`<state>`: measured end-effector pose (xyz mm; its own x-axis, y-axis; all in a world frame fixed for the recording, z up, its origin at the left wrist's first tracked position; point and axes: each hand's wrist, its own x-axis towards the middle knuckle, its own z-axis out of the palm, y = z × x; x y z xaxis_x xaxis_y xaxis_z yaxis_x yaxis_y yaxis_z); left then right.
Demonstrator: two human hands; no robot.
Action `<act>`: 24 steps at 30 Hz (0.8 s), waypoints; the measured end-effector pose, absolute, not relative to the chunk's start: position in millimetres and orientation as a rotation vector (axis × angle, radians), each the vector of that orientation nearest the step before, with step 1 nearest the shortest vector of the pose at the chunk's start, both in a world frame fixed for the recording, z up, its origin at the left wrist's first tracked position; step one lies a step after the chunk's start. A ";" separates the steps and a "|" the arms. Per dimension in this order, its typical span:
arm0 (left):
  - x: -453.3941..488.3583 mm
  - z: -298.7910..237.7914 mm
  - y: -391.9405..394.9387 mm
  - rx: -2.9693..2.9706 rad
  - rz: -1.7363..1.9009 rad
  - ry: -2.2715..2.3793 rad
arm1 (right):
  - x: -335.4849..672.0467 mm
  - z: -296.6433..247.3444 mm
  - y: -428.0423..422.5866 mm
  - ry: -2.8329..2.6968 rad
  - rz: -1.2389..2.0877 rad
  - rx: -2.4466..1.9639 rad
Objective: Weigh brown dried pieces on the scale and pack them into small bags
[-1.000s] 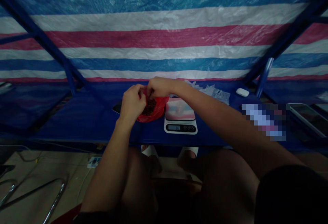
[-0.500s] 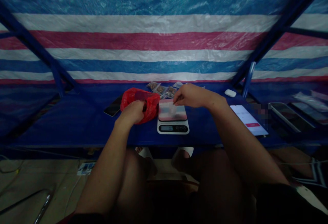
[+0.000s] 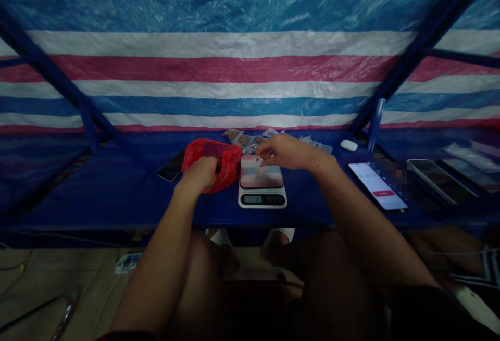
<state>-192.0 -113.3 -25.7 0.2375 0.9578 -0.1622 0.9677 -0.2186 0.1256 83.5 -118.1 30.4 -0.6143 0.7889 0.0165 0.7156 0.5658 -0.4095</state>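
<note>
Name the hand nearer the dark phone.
Left. The left hand grips the red bag just right of the phone; the right hand is farther away, above the kitchen scale.

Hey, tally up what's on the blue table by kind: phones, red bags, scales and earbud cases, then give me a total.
Flat glass smartphones: 4 (black smartphone, lit white-screen smartphone, silver-edged smartphone, far-right smartphone)
Red plastic bag: 1
White digital kitchen scale: 1
White oval earbud case: 1
Total: 7
</note>
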 end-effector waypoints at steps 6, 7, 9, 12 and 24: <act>-192.7 -21.5 -114.3 2.352 0.020 1.820 | 82.4 26.3 -125.1 -2.449 0.502 -1.231; -193.7 -21.0 -114.1 2.351 0.056 1.827 | 82.9 24.2 -126.0 -2.392 0.486 -1.239; -196.3 -20.2 -113.0 2.340 0.123 1.845 | 85.4 18.6 -125.7 -2.299 0.478 -1.260; -201.0 -19.1 -110.4 2.368 0.226 1.839 | 92.0 8.3 -118.0 -2.275 0.499 -1.294; -202.4 -20.5 -109.3 2.356 0.181 1.741 | 93.6 -21.8 -74.7 -2.474 0.927 -1.191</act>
